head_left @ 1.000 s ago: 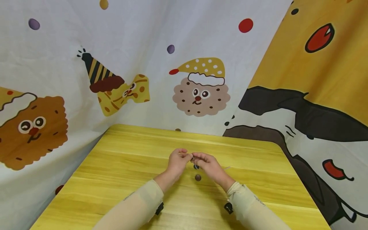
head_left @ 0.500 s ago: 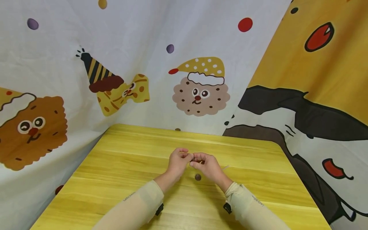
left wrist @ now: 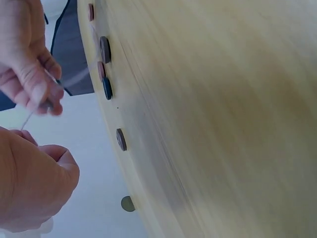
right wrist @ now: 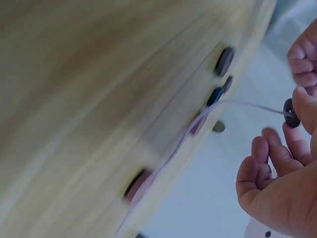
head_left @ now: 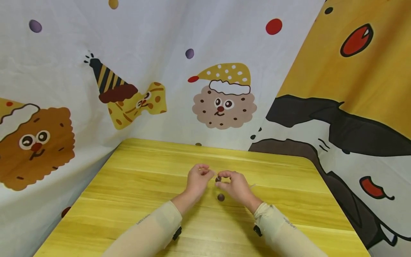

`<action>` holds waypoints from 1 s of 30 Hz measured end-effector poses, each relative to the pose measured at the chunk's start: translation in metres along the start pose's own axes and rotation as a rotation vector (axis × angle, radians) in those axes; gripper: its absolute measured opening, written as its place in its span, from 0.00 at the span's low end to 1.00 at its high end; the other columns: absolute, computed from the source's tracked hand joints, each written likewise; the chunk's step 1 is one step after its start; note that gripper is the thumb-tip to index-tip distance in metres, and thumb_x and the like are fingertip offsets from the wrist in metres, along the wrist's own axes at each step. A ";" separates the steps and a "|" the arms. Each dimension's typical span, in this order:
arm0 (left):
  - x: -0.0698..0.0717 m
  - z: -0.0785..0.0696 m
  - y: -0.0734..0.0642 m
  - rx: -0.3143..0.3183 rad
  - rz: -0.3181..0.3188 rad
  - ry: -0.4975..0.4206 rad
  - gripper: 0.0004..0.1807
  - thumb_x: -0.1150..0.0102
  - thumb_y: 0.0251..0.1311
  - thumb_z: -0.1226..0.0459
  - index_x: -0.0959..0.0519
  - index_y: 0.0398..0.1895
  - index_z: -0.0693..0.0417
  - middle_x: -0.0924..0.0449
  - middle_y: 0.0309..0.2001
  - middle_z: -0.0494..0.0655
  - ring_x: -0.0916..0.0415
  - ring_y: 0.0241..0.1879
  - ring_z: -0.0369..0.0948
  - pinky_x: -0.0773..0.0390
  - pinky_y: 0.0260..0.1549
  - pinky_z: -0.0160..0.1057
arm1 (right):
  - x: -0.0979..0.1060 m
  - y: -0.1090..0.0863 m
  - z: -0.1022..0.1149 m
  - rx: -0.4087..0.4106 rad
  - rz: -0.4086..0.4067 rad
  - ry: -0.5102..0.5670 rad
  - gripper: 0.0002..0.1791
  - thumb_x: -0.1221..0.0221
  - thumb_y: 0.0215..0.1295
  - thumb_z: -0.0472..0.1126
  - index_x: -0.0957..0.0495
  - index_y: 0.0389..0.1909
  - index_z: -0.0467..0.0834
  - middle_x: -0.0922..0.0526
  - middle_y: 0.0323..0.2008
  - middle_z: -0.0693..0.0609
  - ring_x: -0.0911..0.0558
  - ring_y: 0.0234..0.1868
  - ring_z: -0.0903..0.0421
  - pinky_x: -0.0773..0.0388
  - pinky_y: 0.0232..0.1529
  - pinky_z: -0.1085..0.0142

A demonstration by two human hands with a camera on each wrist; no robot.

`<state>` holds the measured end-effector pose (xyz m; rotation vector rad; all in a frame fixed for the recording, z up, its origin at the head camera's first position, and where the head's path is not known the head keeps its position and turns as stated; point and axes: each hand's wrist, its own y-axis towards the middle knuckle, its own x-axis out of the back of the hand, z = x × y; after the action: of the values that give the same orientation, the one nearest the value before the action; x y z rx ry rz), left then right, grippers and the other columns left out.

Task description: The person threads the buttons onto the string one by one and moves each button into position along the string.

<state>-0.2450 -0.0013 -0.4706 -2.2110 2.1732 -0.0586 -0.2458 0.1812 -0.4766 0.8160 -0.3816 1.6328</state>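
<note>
My left hand (head_left: 197,180) pinches the end of a thin pale string, seen as a fine line (left wrist: 27,120) between the hands in the left wrist view. My right hand (head_left: 236,185) holds a small dark button (head_left: 218,179) between thumb and fingers, just right of the left fingertips. In the right wrist view the string (right wrist: 185,136) runs from that button (right wrist: 291,113) in a long curve down past the near hand. A brown button (head_left: 221,197) lies on the table below the hands. The fingers partly cover the held button.
More buttons lie on the wooden table (head_left: 144,171): a dark teal one (left wrist: 107,88), a reddish one (left wrist: 101,70) and brown ones (left wrist: 121,139) (left wrist: 105,49). Behind the table hangs a printed cloth (head_left: 173,35). A bit of string (head_left: 253,185) shows right of my right hand.
My hands, fingertips together earlier, have drawn slightly apart. The right hand has shifted a little right with the dark button, which now shows between its fingers.
</note>
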 end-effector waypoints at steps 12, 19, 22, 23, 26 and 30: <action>-0.006 -0.003 0.005 -0.025 -0.031 0.002 0.13 0.33 0.70 0.66 0.23 0.54 0.58 0.14 0.42 0.52 0.19 0.39 0.44 0.23 0.36 0.35 | 0.084 -0.005 -0.072 -0.104 0.088 -0.115 0.20 0.30 0.72 0.48 0.15 0.61 0.45 0.16 0.65 0.44 0.19 0.68 0.38 0.22 0.66 0.39; -0.010 0.002 0.008 -0.019 -0.028 0.004 0.13 0.33 0.71 0.65 0.22 0.54 0.57 0.14 0.43 0.52 0.21 0.40 0.41 0.22 0.39 0.36 | 0.101 -0.003 -0.099 -0.149 0.121 -0.177 0.23 0.32 0.74 0.48 0.16 0.62 0.40 0.15 0.63 0.40 0.20 0.67 0.35 0.20 0.64 0.40; -0.007 0.004 0.009 -0.016 -0.046 0.003 0.13 0.33 0.72 0.66 0.22 0.54 0.58 0.14 0.43 0.52 0.20 0.40 0.44 0.22 0.39 0.36 | 0.100 -0.004 -0.107 -0.171 0.119 -0.196 0.22 0.31 0.73 0.47 0.16 0.62 0.39 0.14 0.62 0.39 0.19 0.66 0.35 0.20 0.64 0.40; -0.006 0.004 0.009 -0.014 -0.054 0.001 0.13 0.33 0.72 0.66 0.22 0.54 0.58 0.14 0.43 0.52 0.19 0.41 0.46 0.22 0.38 0.36 | 0.099 -0.004 -0.110 -0.176 0.117 -0.200 0.22 0.31 0.73 0.47 0.16 0.61 0.39 0.14 0.62 0.39 0.19 0.66 0.35 0.20 0.64 0.40; -0.002 0.006 0.011 -0.017 -0.071 -0.002 0.12 0.33 0.72 0.66 0.22 0.54 0.58 0.15 0.42 0.52 0.16 0.45 0.54 0.20 0.39 0.37 | 0.097 -0.006 -0.116 -0.181 0.112 -0.208 0.22 0.30 0.72 0.46 0.16 0.61 0.39 0.13 0.61 0.39 0.18 0.65 0.35 0.21 0.64 0.40; 0.001 0.010 0.012 -0.010 -0.070 0.009 0.12 0.34 0.72 0.66 0.22 0.53 0.59 0.16 0.40 0.51 0.16 0.46 0.58 0.21 0.38 0.37 | 0.092 -0.007 -0.122 -0.158 0.108 -0.254 0.19 0.29 0.70 0.44 0.14 0.57 0.40 0.12 0.57 0.41 0.16 0.62 0.37 0.20 0.64 0.40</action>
<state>-0.2566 -0.0024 -0.4809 -2.2956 2.1047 -0.0599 -0.2798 0.3285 -0.5003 0.8977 -0.7358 1.5786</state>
